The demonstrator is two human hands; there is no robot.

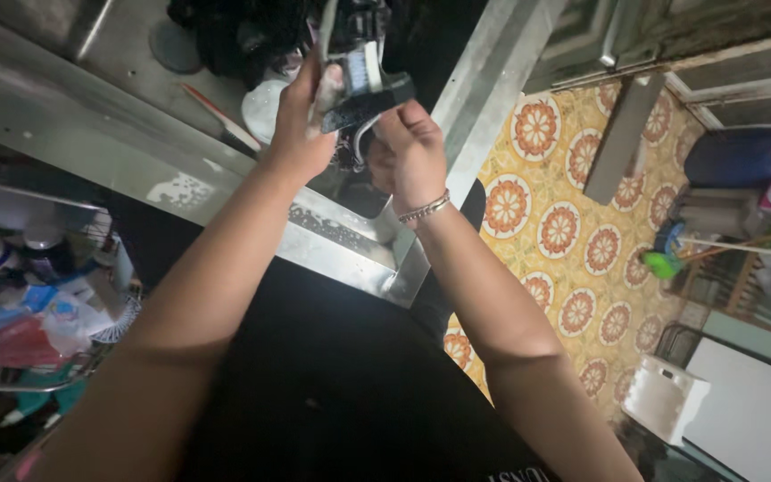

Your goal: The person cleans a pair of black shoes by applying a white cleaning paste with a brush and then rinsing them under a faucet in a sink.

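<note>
Fingers of both hands, left hand (301, 120) and right hand (412, 152), grip one black sandal (366, 100) over one steel sink (350, 241).

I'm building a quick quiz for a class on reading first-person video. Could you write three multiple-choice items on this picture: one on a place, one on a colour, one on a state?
1. Where are both hands?
A. over the metal sink
B. down at the tiled floor
C. on the cluttered shelf

2. What colour is the brush-like thing they hold?
A. red
B. black
C. yellow

3. How is the right hand?
A. open flat
B. hanging free
C. closed on the thing

Answers:
1 A: the left hand and right hand are raised above the sink.
2 B: the brush looks black.
3 C: its fingers curl around the brush; a bracelet circles that wrist.
</note>
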